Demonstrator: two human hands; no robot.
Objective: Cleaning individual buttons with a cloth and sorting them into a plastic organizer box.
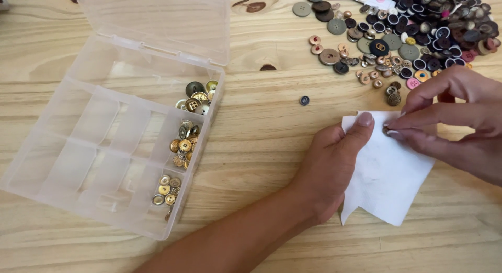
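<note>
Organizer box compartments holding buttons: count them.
3, all along the right edge of the clear organizer box: top, middle, bottom. Glare may hide others.
</note>
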